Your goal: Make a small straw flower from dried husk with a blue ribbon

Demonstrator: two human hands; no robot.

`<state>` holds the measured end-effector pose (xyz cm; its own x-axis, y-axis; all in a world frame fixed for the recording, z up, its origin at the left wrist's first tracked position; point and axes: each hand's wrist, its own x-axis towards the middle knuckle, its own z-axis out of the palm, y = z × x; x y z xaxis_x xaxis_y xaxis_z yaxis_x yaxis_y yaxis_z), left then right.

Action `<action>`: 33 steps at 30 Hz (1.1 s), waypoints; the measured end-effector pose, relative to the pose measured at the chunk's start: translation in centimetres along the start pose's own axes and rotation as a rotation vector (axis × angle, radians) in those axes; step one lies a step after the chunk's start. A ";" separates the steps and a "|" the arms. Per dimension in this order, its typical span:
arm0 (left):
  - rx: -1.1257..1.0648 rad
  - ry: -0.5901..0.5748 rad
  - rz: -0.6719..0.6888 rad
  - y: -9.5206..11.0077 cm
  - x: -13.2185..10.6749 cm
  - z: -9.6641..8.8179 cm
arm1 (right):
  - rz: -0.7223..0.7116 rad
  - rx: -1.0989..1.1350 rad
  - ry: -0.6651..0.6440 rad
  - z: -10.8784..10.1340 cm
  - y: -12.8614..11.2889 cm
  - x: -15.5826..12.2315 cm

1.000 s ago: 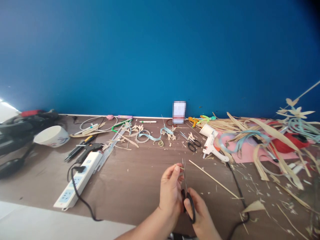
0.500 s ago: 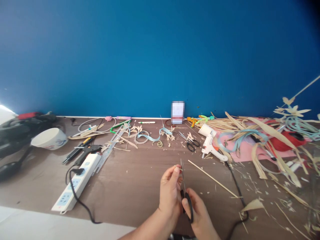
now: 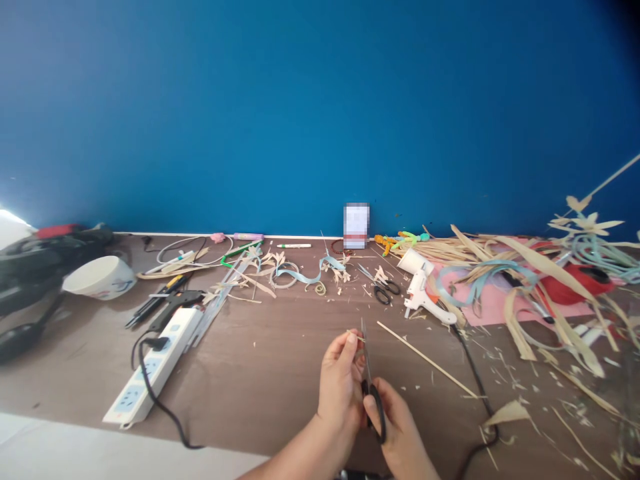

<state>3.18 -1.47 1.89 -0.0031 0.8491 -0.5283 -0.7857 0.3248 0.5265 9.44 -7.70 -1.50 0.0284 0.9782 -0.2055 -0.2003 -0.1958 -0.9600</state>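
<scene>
Above the tabletop [image 3: 280,373] — scissors [image 3: 369,379], black handles, slim grey blades.

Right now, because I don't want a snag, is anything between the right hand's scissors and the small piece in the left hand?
Nothing visible: the scissors, in the right hand, have their blades right beside the small pale piece pinched in the left hand. Whether they touch, I cannot tell.

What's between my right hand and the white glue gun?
A thin pale stick lies slantwise between the right hand and the white glue gun, with a few scraps nearby; the head view shows this.
</scene>
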 end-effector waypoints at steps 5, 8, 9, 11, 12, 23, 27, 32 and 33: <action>-0.012 -0.007 -0.021 0.1 0.5 0.0 | 0.028 -0.049 -0.010 -0.7 0.4 0.4; 0.021 -0.036 -0.037 0.2 1.0 -0.2 | 0.037 -0.108 -0.002 -1.1 -0.1 0.6; 0.036 -0.045 -0.048 0.3 1.2 -0.2 | 0.048 -0.138 0.011 -1.5 -0.4 0.5; 0.069 -0.064 -0.085 0.6 1.7 -0.4 | 0.064 -0.249 0.049 -2.7 -1.1 0.4; 0.085 -0.070 -0.107 0.8 1.9 -0.5 | 0.065 -0.332 0.078 -3.7 -1.5 0.2; 0.376 -0.271 -0.061 2.9 5.9 -0.2 | 0.234 -1.253 0.657 -21.0 -4.3 -0.8; 0.423 -0.327 -0.022 2.8 7.1 0.8 | 0.179 -1.354 0.505 -22.5 -4.4 0.1; 0.420 -0.346 -0.021 2.7 8.1 1.6 | 0.233 -1.387 0.202 -23.5 -5.8 1.0; 0.426 -0.366 -0.016 2.7 8.2 1.6 | 0.227 -1.389 0.178 -23.4 -6.3 1.1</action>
<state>2.07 7.06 0.02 0.2813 0.9072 -0.3129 -0.4640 0.4141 0.7831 33.67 -6.96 -0.14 0.2684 0.9159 -0.2985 0.8905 -0.3541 -0.2859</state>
